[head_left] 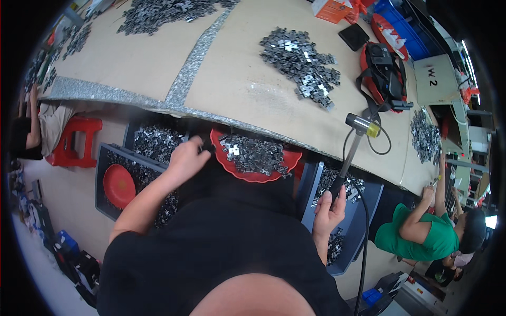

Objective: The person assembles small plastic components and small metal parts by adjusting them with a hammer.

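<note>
My right hand [329, 210] grips a mallet [350, 158] by its black handle. The mallet stands head up near the table edge, its metal head fitted with a yellow face. Left of my lap, my left hand [187, 157] is closed, fingers curled around something dark I cannot make out. Close by its fingertips is a scalloped red plate [258, 178], heaped with small metal pieces [253, 152], between my body and the table edge. A loose pile of similar metal pieces [300, 63] lies on the tabletop beyond.
Grey bins of metal pieces flank me, one at left [113, 203] holding a red plate [119, 186], another at right [340, 255]. A black cable [365, 237] runs beside the mallet. A strapped black device [382, 68] lies on the table. A person in green [421, 231] works at right.
</note>
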{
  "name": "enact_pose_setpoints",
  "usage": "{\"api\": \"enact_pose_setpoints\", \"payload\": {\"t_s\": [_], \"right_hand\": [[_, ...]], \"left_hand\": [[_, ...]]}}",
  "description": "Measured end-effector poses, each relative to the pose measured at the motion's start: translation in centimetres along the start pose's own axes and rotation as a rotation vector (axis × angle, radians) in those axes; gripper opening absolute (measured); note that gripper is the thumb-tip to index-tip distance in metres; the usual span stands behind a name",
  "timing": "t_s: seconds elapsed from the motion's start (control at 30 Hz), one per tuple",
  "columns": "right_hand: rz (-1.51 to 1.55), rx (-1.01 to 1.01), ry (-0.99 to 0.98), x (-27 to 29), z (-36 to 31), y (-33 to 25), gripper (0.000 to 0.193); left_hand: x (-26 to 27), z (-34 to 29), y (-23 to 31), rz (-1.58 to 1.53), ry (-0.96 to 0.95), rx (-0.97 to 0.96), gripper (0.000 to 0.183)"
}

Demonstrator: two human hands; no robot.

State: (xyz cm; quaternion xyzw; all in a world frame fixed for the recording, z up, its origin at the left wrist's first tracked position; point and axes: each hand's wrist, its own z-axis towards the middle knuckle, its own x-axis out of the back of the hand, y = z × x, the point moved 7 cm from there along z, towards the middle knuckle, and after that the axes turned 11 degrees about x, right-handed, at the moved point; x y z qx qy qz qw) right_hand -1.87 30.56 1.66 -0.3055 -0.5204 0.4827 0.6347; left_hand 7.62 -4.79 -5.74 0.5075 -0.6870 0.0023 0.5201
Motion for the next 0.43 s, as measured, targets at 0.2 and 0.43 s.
{"api": "enact_pose_setpoints", "payload": {"t_s": [0.2,0.43], "right_hand": [[0.079,-0.029,-0.073,-2.2,0.8,-1.3,0.045],[0.004,0.035,-0.104,-2.3,0.5,-3.2,0.044]], "left_hand": [[-4.7,4.2,-1.5,-0.614,-0.385,0.269,0.037],[-5.3,3.5,-2.4,-0.892,-0.404,0.23,0.031]]}}
